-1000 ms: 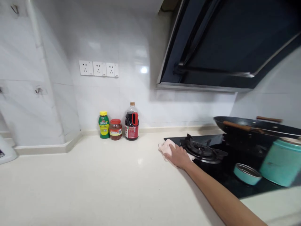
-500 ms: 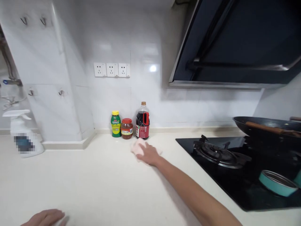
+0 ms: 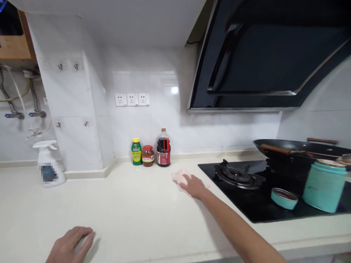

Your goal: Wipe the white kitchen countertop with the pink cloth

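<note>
My right hand (image 3: 194, 186) presses a pale pink cloth (image 3: 179, 176) onto the white countertop (image 3: 131, 212), its fingers over the fabric. The cloth spreads out beyond the fingers on the left and a little on the right. Behind it, near the wall, stand a dark sauce bottle (image 3: 163, 155) with a red handle, a red-lidded jar (image 3: 148, 157) and a green squeeze bottle (image 3: 136, 153) with a yellow cap. At the lower left, my left hand (image 3: 70, 244) rests by the counter's front, fingers loosely bent, thumb apart, holding nothing.
A white spray bottle (image 3: 49, 168) stands at the left beside a wall pillar (image 3: 64, 146). On the right, a black gas stove (image 3: 255, 204) carries a wok (image 3: 274, 149), a turquoise canister (image 3: 323, 188) and its turquoise lid-like cup (image 3: 284, 199). A range hood (image 3: 263, 69) juts out above.
The cloth, under my right hand, has slid right and toward me, away from the sauce bottle. My left hand shows more fully. The view has tilted up and turned right.
</note>
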A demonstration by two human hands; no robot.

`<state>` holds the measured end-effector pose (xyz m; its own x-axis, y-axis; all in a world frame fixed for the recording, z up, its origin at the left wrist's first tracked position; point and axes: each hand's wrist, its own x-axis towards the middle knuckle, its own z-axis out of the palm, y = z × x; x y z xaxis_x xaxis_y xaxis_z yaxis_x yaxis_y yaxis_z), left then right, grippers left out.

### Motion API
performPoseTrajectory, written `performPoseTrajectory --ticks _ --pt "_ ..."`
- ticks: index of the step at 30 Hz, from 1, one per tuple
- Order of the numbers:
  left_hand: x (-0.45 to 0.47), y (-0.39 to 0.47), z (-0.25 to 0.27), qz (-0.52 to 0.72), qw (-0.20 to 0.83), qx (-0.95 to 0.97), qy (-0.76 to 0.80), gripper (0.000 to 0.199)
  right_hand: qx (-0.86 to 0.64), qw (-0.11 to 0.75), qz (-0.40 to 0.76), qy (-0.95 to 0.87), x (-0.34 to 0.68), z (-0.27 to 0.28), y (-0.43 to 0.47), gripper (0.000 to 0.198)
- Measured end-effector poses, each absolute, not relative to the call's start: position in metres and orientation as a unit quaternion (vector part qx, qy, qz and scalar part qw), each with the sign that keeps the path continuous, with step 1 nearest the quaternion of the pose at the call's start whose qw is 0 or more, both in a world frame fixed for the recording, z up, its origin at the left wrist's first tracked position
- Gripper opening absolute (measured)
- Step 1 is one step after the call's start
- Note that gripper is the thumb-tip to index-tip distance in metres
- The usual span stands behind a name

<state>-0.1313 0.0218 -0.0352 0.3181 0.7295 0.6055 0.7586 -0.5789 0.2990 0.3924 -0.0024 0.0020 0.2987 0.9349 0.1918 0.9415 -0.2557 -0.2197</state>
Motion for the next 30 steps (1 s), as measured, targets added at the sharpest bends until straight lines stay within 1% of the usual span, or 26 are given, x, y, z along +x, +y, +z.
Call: performPoseTrajectory --ticks 4,9,12,14,16,20,23,26,28,30 --pt "-0.129 0.02 -0.033 -0.362 0.009 -0.805 -0.47 0.037 -0.816 0.134 -0.046 -0.561 0.428 -0.013 -0.081 0.063" --pt "-0.128 0.022 -0.038 -0.358 0.021 -0.814 -0.457 0.037 -0.798 0.136 -0.084 -0.58 0.425 -0.056 -0.182 0.065" --pt "-0.125 0.02 -0.037 -0.342 0.028 -0.822 -0.455 0.037 -0.797 0.137 -0.094 -0.581 0.414 -0.063 -0.209 0.066" --pt "-0.123 0.018 -0.034 -0.333 0.03 -0.822 -0.462 0.037 -0.829 0.111 -0.063 -0.544 0.402 -0.052 -0.201 0.067" --pt "-0.121 0.015 -0.031 -0.332 0.033 -0.819 -0.466 0.038 -0.858 0.092 -0.035 -0.504 0.384 -0.034 -0.174 0.069" --pt "-0.121 0.012 -0.028 -0.35 0.038 -0.808 -0.472 0.04 -0.847 0.101 -0.008 -0.522 0.33 -0.003 -0.098 0.071" --pt "-0.122 0.012 -0.027 -0.357 0.031 -0.797 -0.486 0.04 -0.802 0.107 0.027 -0.587 0.265 0.006 -0.06 0.076" --pt "-0.123 0.012 -0.026 -0.352 0.032 -0.793 -0.497 0.041 -0.725 0.116 0.053 -0.677 0.191 0.005 -0.053 0.078" --pt "-0.123 0.012 -0.025 -0.343 0.035 -0.79 -0.506 0.042 -0.664 0.128 0.061 -0.734 0.152 0.0 -0.062 0.075" --pt "-0.123 0.011 -0.023 -0.331 0.037 -0.788 -0.519 0.043 -0.608 0.162 0.059 -0.775 0.131 -0.004 -0.078 0.068"
